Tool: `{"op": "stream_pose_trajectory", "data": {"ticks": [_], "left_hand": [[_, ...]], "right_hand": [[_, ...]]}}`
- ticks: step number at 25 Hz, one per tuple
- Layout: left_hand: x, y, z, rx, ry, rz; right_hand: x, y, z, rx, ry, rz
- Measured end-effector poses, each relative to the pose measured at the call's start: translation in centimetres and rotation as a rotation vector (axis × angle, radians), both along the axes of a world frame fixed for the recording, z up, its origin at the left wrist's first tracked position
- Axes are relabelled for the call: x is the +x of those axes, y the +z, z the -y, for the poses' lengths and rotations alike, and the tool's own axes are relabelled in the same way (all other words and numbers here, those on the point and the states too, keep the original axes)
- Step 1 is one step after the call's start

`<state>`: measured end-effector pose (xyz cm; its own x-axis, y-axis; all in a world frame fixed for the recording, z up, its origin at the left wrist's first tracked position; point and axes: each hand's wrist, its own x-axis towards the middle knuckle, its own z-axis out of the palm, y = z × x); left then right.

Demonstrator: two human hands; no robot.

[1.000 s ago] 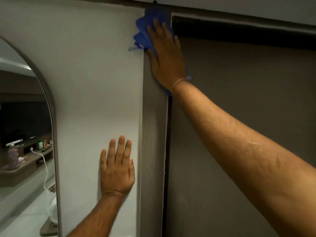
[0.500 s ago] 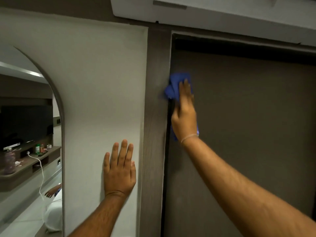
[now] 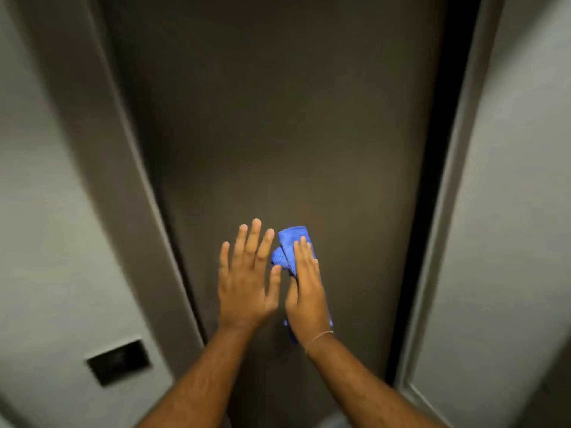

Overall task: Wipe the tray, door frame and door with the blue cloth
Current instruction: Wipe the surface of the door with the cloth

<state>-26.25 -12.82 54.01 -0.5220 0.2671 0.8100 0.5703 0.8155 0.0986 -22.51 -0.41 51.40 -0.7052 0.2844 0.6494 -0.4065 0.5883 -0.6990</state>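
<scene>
1. The right hand [image 3: 306, 291] lies flat on the cloth [image 3: 292, 247], fingers together and extended, pressing it against the door [image 3: 278, 134], likely so a broad patch wipes at once.
2. The left hand [image 3: 247, 279], fingers apart and empty, sits just beside it on the door, probably as a brace.
3. The frame [image 3: 102, 149] flanks the door; no tray shows.

Blue cloth [image 3: 292, 242] mostly hidden under right hand [image 3: 306, 299], dark wall plate [image 3: 119, 362] blurred (details unreadable)
</scene>
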Motion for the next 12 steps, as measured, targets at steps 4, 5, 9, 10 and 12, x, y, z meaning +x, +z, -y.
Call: {"op": "stream_pose_trajectory", "data": {"ticks": [4,5,9,10,12], "left_hand": [[5.1,-16.4,-8.8,-0.242,-0.176,0.377],[6.9,-21.2,-11.0,-0.319,-0.234,0.469],[15.3,-36.8,-15.0,-0.597,-0.392,0.813],[17.2,-39.9,-15.8,-0.649,-0.416,0.913],[20.4,-44.6,-16.3,-0.707,-0.415,1.032]], "right_hand": [[8.4,-16.9,-10.2,-0.149,-0.172,0.389],[11.1,-21.9,-13.2,-0.226,-0.23,0.473],[22.6,-36.3,-22.3,-0.573,-0.469,0.786],[24.5,-39.2,-24.5,-0.674,-0.576,0.825],[26.8,-44.2,-28.1,-0.763,-0.762,0.939]]}}
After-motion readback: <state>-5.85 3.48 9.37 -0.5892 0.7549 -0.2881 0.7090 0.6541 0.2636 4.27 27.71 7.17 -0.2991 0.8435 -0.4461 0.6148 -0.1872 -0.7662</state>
